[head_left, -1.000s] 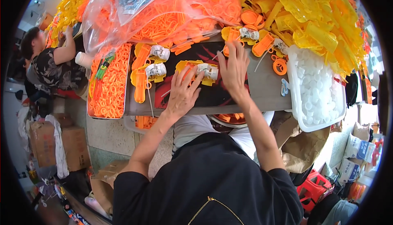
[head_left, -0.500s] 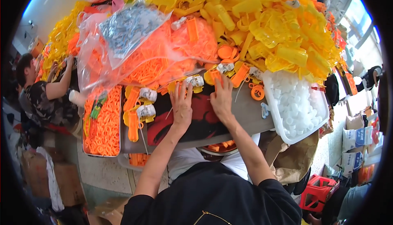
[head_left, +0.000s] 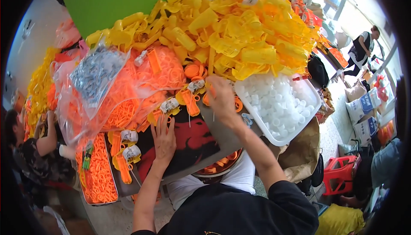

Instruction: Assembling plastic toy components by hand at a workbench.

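Observation:
My left hand [head_left: 164, 143] lies over the black-and-red mat [head_left: 192, 138], its fingers stretched out. Their tips reach an orange-and-yellow plastic assembly with a white, grey-marked part [head_left: 170, 104]. Farther right, my right hand [head_left: 221, 100] is bent over an orange plastic piece [head_left: 207, 99], partly hidden under it. Its fingertips are blurred and covered, so a grip cannot be made out. Between the hands sits a similar orange assembly [head_left: 189, 100] with a thin white strip hanging from it. Two more assemblies [head_left: 121, 160] lie left of my left hand.
A heap of yellow plastic shells [head_left: 239, 34] covers the far side. White caps fill a tub [head_left: 276, 140] at the right. Orange rings fill a tray [head_left: 97, 171] at the left. A bag of grey-blue parts [head_left: 96, 76] rests on orange pieces. Another person [head_left: 38, 149] works at far left.
The view has swung, so the table sits tilted and farther left. My right hand has moved right along the row, from one assembly to another orange piece. My left hand stays by its assembly.

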Motion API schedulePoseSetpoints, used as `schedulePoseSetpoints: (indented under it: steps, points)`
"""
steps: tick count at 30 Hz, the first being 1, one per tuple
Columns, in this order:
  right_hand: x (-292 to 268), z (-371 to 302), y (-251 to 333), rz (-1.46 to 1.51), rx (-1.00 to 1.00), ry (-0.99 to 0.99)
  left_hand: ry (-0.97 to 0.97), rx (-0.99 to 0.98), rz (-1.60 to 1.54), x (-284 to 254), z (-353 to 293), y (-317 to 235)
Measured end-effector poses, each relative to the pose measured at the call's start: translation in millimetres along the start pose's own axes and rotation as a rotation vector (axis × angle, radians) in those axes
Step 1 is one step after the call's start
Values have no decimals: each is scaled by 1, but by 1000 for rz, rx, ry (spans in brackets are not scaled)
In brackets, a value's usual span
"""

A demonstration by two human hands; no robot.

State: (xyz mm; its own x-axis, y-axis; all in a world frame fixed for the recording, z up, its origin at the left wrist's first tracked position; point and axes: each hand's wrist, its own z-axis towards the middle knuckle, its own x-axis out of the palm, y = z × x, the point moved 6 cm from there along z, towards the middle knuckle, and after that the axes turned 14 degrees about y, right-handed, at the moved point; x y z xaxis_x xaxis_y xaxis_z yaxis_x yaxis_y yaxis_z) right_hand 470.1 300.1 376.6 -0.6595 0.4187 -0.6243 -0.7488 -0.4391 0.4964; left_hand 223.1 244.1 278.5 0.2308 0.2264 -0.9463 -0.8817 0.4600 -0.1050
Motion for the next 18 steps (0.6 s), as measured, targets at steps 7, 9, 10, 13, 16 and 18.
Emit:
schedulePoseSetpoints:
  steps: [7,9,10,13,16,18]
  points:
    - [-135,99,-76,-411,115,-269,35,20,-35,6,-1,-7]
    - [-149,122,-106,-489,196,-284,24,9,-43,0,-1,-8]
    - [-154,133,-121,-560,277,-290,19,-12,-49,-4,-2,-7]
    - [-166,160,-162,-527,399,-188,6,-5,-59,-6,0,-10]
    - [-154,172,-185,-516,557,-110,16,-4,-73,-3,2,-9]
    - [-138,185,-162,-500,563,31,17,-21,-69,-3,-2,-4]
